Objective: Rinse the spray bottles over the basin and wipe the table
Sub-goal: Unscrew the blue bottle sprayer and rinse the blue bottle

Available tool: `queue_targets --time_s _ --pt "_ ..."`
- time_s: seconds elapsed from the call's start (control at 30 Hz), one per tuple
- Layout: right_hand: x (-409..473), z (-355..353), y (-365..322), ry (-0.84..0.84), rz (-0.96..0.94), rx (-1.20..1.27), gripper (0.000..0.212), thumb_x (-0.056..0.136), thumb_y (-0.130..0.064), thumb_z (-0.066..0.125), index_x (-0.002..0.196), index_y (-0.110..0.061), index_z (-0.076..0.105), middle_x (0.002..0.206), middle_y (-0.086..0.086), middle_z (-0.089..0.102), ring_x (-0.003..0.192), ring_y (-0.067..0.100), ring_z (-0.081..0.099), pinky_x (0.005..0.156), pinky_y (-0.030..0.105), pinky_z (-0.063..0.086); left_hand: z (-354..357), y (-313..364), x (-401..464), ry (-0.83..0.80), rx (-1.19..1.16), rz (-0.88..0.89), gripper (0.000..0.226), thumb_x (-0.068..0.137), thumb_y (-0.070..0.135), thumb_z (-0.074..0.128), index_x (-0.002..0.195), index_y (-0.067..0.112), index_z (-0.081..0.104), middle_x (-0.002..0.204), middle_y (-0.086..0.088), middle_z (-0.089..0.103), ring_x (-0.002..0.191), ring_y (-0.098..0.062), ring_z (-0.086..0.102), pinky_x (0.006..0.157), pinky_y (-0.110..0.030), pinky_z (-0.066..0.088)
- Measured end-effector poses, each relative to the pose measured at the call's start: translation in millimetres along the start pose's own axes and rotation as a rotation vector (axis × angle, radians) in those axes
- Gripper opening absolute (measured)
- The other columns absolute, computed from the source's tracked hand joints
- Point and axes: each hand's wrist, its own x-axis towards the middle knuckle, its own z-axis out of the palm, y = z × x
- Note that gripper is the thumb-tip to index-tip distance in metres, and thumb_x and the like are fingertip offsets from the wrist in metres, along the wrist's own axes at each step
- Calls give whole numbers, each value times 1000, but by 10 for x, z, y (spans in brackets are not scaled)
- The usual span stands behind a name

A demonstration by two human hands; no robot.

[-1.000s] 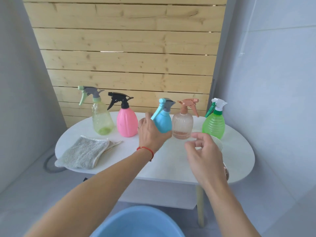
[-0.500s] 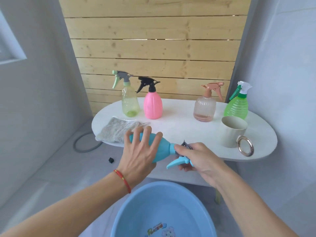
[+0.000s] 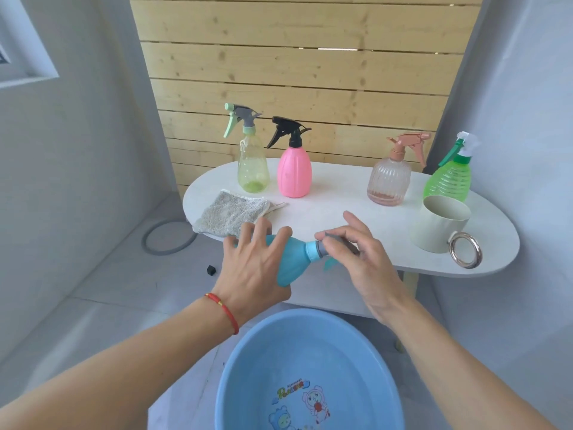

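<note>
The blue spray bottle (image 3: pixel 293 259) lies on its side in the air in front of the white table (image 3: pixel 341 209), above and beyond the far rim of the blue basin (image 3: pixel 248 377). Its long axis runs roughly level, left to right, with the base toward the left and the neck and grey spray head toward the right. The left hand (image 3: pixel 255 271) wraps the bottle's body from above, fingers spread over it in a firm hold. The right hand (image 3: pixel 361 256) closes its thumb and fingertips on the grey head at the neck, the other fingers fanned loose. On the table stand the yellow-green bottle (image 3: pixel 251 169), pink bottle (image 3: pixel 294 172), clear ribbed bottle (image 3: pixel 389 181) and green bottle (image 3: pixel 449 181), all upright, with a grey cloth (image 3: pixel 231 217) lying at the left end and a cream mug (image 3: pixel 438 225) near the right end.
</note>
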Motion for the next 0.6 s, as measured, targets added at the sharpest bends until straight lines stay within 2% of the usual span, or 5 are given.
queue_targets --time_s 0.13,0.27,0.33,0.4,0.6 --pt "19 26 -36 121 -24 -67 21 102 -27 58 105 -27 78 155 -5 46 121 -30 38 103 23 40 -17 51 -8 41 17 39 77 45 34 76 119 22 56 109 -8 47 92 -31 46 71 -42 40" --pt "46 -109 12 119 183 -106 73 94 -21 71 157 -22 32 147 5 44 93 -17 55 89 21 43 9 127 -48 42 34 16 81 42 28 78 119 21 57 111 -10 48 97 -34 48 75 -46 41" --pt "53 -193 26 63 297 -38 82 88 -27 78 153 -4 33 115 4 68 97 5 67 101 36 50 17 168 -42 45 67 24 82 41 26 78 121 21 57 113 -11 48 99 -35 49 76 -47 41" --pt "61 -270 39 55 268 -65 48 89 -19 78 130 -3 60 105 3 78 106 22 73 105 46 53 39 210 -41 37 91 37 83 42 27 78 121 21 56 113 -11 49 98 -35 49 75 -47 40" --pt "-72 -346 -114 -203 199 128 27 91 -16 57 104 -11 80 116 -4 75 125 -3 55 109 45 45 90 187 27 22 44 -30 79 41 35 80 115 24 56 108 -7 46 91 -32 48 69 -41 35"
